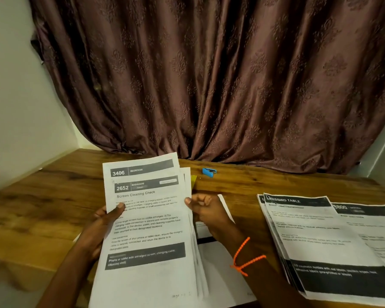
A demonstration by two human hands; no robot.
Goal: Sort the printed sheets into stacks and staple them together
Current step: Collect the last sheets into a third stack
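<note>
- A white wall (pixel 20 96) stands at the far left, meeting the wooden table (pixel 53 192).
- The left hand (pixel 102 225) grips a bundle of printed sheets (pixel 147 230) at its left edge, thumb on the front page, fingers curled behind it.
- The bundle is held tilted up above the table; its top page reads "Screen Cleaning Check".
- The right hand (pixel 206 210) pinches the bundle's right edge, fingers curled; an orange band (pixel 242 256) circles that wrist.
- More white sheets (pixel 222 281) lie flat under the bundle, partly hidden by it.
- A small blue stapler (pixel 209 171) sits farther back on the table, near a brown patterned curtain (pixel 220 74).
- Right: a sorted stack (pixel 320 241) headed "DRESSING TABLE" overlaps further sheets (pixel 373 227).
</note>
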